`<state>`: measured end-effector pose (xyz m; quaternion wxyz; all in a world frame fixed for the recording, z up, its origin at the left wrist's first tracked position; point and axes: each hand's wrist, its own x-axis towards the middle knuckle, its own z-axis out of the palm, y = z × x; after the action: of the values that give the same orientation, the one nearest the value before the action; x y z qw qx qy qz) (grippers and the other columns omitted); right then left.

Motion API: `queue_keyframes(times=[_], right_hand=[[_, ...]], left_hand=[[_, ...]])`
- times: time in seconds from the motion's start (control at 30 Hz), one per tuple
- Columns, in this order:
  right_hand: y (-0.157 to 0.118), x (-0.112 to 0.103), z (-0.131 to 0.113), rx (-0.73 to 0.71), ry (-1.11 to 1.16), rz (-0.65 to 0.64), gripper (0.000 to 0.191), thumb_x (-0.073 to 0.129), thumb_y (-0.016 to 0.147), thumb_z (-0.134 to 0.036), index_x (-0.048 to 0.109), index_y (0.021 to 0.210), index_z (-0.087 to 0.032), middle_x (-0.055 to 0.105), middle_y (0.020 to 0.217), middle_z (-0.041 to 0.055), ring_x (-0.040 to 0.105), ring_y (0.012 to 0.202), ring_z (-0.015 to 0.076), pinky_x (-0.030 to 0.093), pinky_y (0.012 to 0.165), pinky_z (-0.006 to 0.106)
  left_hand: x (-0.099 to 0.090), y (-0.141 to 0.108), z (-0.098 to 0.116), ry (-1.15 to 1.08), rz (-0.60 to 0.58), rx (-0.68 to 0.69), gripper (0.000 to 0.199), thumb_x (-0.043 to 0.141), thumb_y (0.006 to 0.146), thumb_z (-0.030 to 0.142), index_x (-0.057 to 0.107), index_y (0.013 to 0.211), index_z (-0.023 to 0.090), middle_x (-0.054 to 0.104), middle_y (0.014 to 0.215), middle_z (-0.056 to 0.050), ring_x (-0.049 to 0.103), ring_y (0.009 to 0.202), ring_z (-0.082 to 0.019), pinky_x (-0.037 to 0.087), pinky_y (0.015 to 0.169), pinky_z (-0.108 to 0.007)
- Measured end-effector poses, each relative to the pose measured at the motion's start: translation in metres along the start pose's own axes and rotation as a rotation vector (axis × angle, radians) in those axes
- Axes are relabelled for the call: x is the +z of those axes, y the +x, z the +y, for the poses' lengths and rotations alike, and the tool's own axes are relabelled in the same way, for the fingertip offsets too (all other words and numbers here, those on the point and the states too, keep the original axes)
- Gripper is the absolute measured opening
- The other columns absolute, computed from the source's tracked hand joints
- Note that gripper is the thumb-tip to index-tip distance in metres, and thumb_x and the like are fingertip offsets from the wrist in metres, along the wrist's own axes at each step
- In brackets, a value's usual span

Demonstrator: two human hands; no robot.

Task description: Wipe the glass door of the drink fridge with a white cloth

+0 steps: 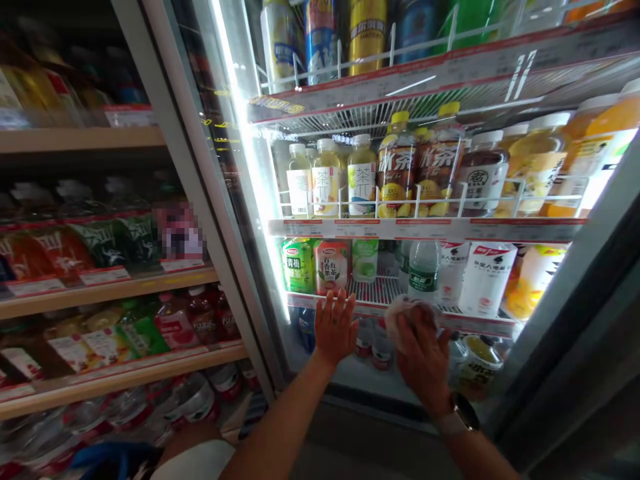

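Note:
My left hand point(336, 328) has its fingers spread at the front edge of the lower cooler shelf, below a red tea carton point(331, 267), and holds nothing. My right hand point(425, 353), with a watch on the wrist, presses a pale cloth point(400, 323) against the same shelf's front strip point(465, 321). Just behind the cloth stands a clear bottle with a dark green label point(423, 270). A green carton point(299, 265) and a white carton point(487, 279) are on that shelf too.
Above, a wire-fronted shelf point(425, 229) holds several tea and juice bottles; cans and bottles fill the top shelf. More bottles lie below my hands. At left, past the metal door frame point(200, 200), wooden shelves point(100, 300) carry many drinks. A lit strip runs down the cooler's left side.

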<state>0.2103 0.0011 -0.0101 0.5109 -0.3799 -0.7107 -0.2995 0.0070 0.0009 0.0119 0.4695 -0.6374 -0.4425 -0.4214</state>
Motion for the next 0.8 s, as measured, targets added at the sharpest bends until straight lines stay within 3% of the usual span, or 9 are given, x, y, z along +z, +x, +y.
queue_keyframes(times=[0.1, 0.17, 0.27, 0.37, 0.43, 0.5, 0.67, 0.73, 0.8], right_hand=[[0.018, -0.008, 0.019, 0.147, 0.007, 0.128, 0.072, 0.051, 0.091, -0.021, 0.022, 0.157, -0.021, 0.026, 0.160, 0.0179, 0.031, 0.144, 0.0400, 0.024, 0.113, 0.066], [0.021, -0.007, 0.019, 0.168, 0.014, 0.161, 0.072, 0.051, 0.091, -0.021, 0.021, 0.157, -0.020, 0.021, 0.162, 0.0171, 0.023, 0.147, 0.0410, 0.023, 0.113, 0.067], [0.010, 0.004, -0.001, 0.102, 0.006, 0.096, 0.071, 0.045, 0.092, -0.016, 0.018, 0.157, -0.021, 0.035, 0.156, 0.0177, 0.037, 0.141, 0.0360, 0.027, 0.113, 0.060], [-0.009, 0.016, -0.029, -0.015, 0.010, 0.013, 0.072, 0.040, 0.092, -0.008, 0.016, 0.158, -0.023, 0.062, 0.133, 0.0142, 0.062, 0.115, 0.0241, 0.027, 0.116, 0.048], [-0.018, 0.022, -0.043, -0.073, 0.019, -0.002, 0.073, 0.040, 0.091, -0.004, 0.017, 0.157, -0.025, 0.072, 0.117, 0.0089, 0.068, 0.096, 0.0178, 0.025, 0.117, 0.040], [-0.022, 0.023, -0.048, -0.103, 0.035, -0.005, 0.074, 0.041, 0.090, -0.003, 0.019, 0.157, -0.025, 0.075, 0.110, 0.0059, 0.069, 0.089, 0.0151, 0.024, 0.117, 0.035], [-0.008, 0.011, -0.029, -0.143, 0.049, -0.054, 0.073, 0.041, 0.090, -0.003, 0.023, 0.156, -0.028, 0.073, 0.115, 0.0040, 0.068, 0.092, 0.0134, 0.025, 0.116, 0.032], [0.005, 0.003, -0.013, -0.090, 0.019, -0.019, 0.071, 0.043, 0.090, -0.005, 0.025, 0.156, -0.027, 0.067, 0.127, 0.0083, 0.067, 0.104, 0.0177, 0.027, 0.117, 0.039], [0.019, -0.004, 0.003, 0.024, -0.008, 0.065, 0.069, 0.045, 0.091, -0.009, 0.026, 0.155, -0.024, 0.052, 0.145, 0.0148, 0.056, 0.126, 0.0282, 0.027, 0.116, 0.052]], left_hand=[[0.001, 0.000, 0.000, 0.008, -0.004, 0.004, 0.059, 0.037, 0.097, 0.030, 0.026, 0.153, 0.015, 0.044, 0.150, -0.012, 0.025, 0.148, -0.026, 0.016, 0.123, -0.045], [0.001, -0.001, 0.000, 0.002, 0.002, 0.005, 0.058, 0.035, 0.098, 0.030, 0.026, 0.153, 0.014, 0.044, 0.150, -0.012, 0.024, 0.148, -0.026, 0.016, 0.123, -0.045], [0.002, -0.002, 0.000, -0.011, 0.007, -0.003, 0.058, 0.037, 0.098, 0.030, 0.026, 0.153, 0.015, 0.043, 0.151, -0.012, 0.024, 0.148, -0.026, 0.017, 0.123, -0.045], [0.002, -0.003, 0.000, -0.024, -0.003, -0.013, 0.058, 0.040, 0.097, 0.032, 0.029, 0.152, 0.016, 0.044, 0.150, -0.013, 0.026, 0.148, -0.026, 0.017, 0.123, -0.045], [0.001, -0.003, 0.000, -0.021, -0.010, -0.008, 0.057, 0.038, 0.098, 0.034, 0.030, 0.152, 0.016, 0.045, 0.150, -0.013, 0.026, 0.148, -0.026, 0.017, 0.123, -0.045], [0.000, -0.002, -0.001, -0.002, -0.011, -0.002, 0.057, 0.034, 0.099, 0.035, 0.028, 0.153, 0.016, 0.046, 0.149, -0.013, 0.026, 0.148, -0.025, 0.017, 0.123, -0.044], [0.000, -0.002, -0.001, 0.007, -0.011, 0.000, 0.057, 0.034, 0.099, 0.034, 0.028, 0.153, 0.016, 0.047, 0.148, -0.013, 0.028, 0.147, -0.025, 0.017, 0.123, -0.045], [0.001, -0.002, -0.001, -0.015, -0.013, -0.005, 0.058, 0.037, 0.098, 0.032, 0.028, 0.153, 0.016, 0.046, 0.149, -0.013, 0.028, 0.147, -0.026, 0.017, 0.123, -0.045], [0.001, -0.002, -0.001, -0.027, -0.014, -0.006, 0.058, 0.039, 0.097, 0.031, 0.028, 0.153, 0.016, 0.046, 0.149, -0.012, 0.027, 0.147, -0.026, 0.017, 0.123, -0.044]])
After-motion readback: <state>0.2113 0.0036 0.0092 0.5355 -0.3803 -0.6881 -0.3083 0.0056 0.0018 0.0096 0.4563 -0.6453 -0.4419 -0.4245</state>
